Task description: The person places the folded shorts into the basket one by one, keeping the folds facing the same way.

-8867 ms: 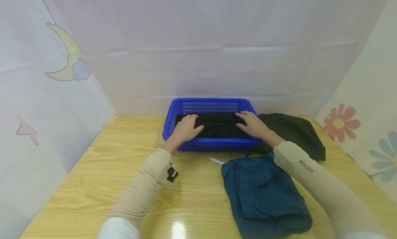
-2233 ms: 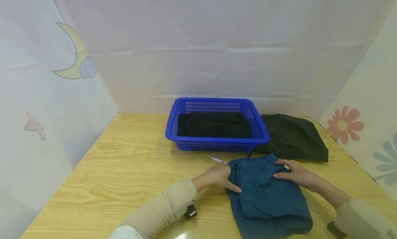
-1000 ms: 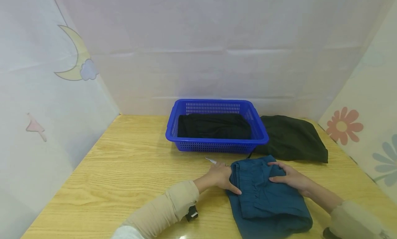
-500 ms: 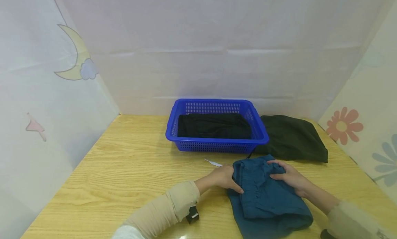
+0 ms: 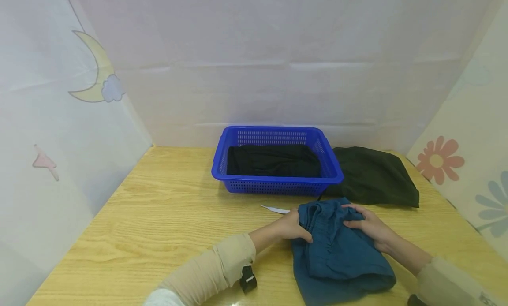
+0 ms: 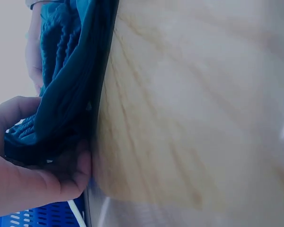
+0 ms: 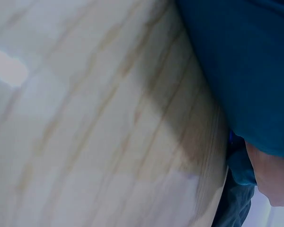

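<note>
Folded teal pants (image 5: 345,248) with a gathered elastic waistband lie on the table at the front right. My left hand (image 5: 291,226) grips their left edge, thumb on top. In the left wrist view the fingers (image 6: 80,165) of that hand curl beneath the teal cloth (image 6: 61,104). My right hand (image 5: 371,229) holds the far right part of the pants, pinching a fold between thumb and fingers. The right wrist view has only a bit of that hand (image 7: 274,177) showing behind the cloth (image 7: 246,66).
A blue plastic basket (image 5: 278,180) with a folded black cloth (image 5: 274,160) inside stands at the back of the wooden table (image 5: 158,209). Dark green cloth (image 5: 373,176) lies right of it. A thin white strip (image 5: 274,209) sits in front of the basket.
Both hands have gone from the basket to the teal pants. Lately the left hand has shifted slightly right and the waistband's left edge has been lifted and bunched inward.
</note>
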Available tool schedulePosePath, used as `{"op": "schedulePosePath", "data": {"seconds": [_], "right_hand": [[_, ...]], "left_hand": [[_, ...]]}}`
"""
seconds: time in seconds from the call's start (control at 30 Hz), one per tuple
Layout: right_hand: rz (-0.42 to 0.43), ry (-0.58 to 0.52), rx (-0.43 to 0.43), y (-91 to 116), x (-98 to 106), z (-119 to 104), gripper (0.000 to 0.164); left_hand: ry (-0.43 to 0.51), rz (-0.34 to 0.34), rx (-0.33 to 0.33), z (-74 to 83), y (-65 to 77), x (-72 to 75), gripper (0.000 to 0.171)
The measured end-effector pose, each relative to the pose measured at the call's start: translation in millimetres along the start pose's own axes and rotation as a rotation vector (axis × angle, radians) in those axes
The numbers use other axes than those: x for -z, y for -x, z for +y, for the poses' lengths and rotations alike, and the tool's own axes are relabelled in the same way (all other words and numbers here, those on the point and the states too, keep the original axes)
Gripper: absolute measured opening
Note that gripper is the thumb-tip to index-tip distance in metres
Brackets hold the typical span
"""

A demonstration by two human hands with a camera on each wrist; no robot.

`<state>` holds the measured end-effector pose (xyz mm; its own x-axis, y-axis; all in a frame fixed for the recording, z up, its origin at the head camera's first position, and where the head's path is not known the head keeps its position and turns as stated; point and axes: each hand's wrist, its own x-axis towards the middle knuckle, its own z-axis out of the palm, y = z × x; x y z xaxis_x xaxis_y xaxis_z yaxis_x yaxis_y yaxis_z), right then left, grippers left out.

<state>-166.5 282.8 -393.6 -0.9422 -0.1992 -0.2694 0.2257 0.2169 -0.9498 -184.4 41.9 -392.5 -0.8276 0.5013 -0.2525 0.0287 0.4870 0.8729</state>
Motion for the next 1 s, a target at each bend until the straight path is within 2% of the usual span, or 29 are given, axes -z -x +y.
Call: {"op": "schedulePosePath", "data": {"seconds": [0.1, 0.23, 0.47, 0.57, 0.67, 0.73, 0.87, 1.0], "right_hand": [[-0.009, -0.027, 0.0, 0.6, 1.0, -1.4, 0.039], [-0.033, -0.089, 0.002, 1.4, 3.7, -4.2, 0.034], [-0.057, -0.19, -0.001, 1.9, 6.4, -9.9, 0.033], [-0.073, -0.226, 0.006, 3.1, 7.2, -12.0, 0.032], [-0.083, -0.257, 0.028, 4.6, 7.5, -13.9, 0.033], [-0.076, -0.271, 0.05, 5.9, 6.6, -15.2, 0.034], [-0.072, -0.295, 0.113, 9.8, 2.4, -18.0, 0.038], [-0.054, -0.27, 0.171, 13.4, -1.1, -22.4, 0.042]], "left_hand": [[0.112, 0.011, 0.016, 0.2, 1.1, -1.1, 0.094], [0.232, 0.034, 0.003, 1.0, 2.8, -1.0, 0.093], [0.417, 0.107, -0.068, -0.2, 2.1, -2.3, 0.065], [0.478, 0.14, -0.08, 0.9, 2.8, -3.1, 0.071], [0.526, 0.177, -0.088, 1.5, 3.0, -3.9, 0.086], [0.538, 0.203, -0.111, 1.7, 3.0, -4.1, 0.09], [0.547, 0.227, -0.182, 2.3, 4.4, -2.8, 0.081], [0.521, 0.242, -0.206, 6.0, 9.5, 1.5, 0.077]]}}
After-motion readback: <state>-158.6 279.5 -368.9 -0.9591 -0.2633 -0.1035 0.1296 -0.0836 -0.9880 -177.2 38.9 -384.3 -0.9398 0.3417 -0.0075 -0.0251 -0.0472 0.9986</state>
